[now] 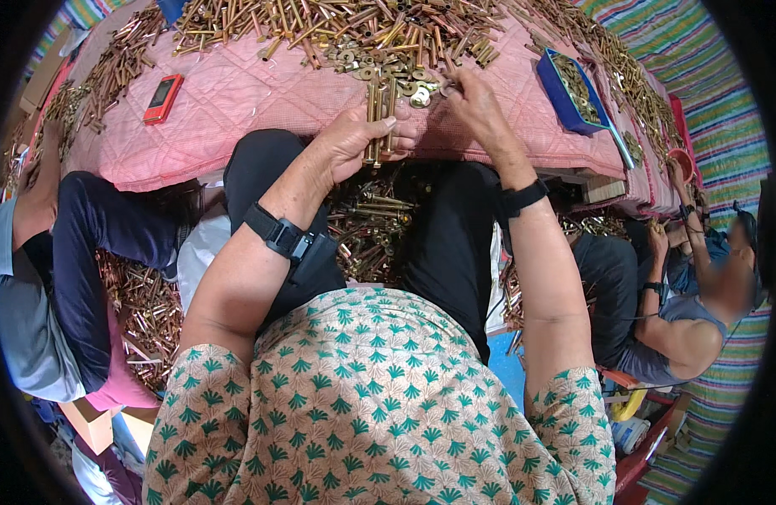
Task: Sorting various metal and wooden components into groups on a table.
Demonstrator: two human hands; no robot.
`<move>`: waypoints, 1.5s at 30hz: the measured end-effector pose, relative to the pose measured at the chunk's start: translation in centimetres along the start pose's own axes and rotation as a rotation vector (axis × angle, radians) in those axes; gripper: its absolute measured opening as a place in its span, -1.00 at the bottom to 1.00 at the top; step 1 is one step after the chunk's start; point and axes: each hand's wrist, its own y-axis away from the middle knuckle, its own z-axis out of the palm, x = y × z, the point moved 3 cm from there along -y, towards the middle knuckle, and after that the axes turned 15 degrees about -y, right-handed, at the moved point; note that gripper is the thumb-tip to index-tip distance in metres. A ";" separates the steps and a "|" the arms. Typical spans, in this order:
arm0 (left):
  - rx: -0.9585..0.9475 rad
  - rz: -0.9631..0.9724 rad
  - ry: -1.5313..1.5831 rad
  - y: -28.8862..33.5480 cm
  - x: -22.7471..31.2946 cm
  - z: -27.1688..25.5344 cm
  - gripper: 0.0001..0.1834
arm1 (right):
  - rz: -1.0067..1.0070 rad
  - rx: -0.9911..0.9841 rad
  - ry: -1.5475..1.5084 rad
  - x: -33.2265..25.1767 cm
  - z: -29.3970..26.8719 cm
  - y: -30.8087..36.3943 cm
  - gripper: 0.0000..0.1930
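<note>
My left hand (352,141) holds a few long brass-coloured bolts (374,114) side by side, standing upright between thumb and fingers at the table's near edge. Just to their right, my right hand (482,114) has its thumb and forefinger pinched together at the edge of a heap of flat washers (352,61). A small round washer (446,87) shows at those fingertips, partly covered. Shiny silver washers (420,97) lie between the two hands. Behind them spreads a large pile of brass-coloured bolts and tubes (337,21).
A pink quilted cloth (228,93) covers the table. On it lie a red phone (163,99) at left and a blue tray (573,93) of small metal parts at right. More bolts (367,227) sit below, between my knees. Co-workers sit at both sides.
</note>
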 end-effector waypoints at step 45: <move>0.058 -0.052 -0.339 -0.3 -1.1 1.2 -0.76 | -0.146 0.047 -0.025 -5.9 0.4 3.6 -0.84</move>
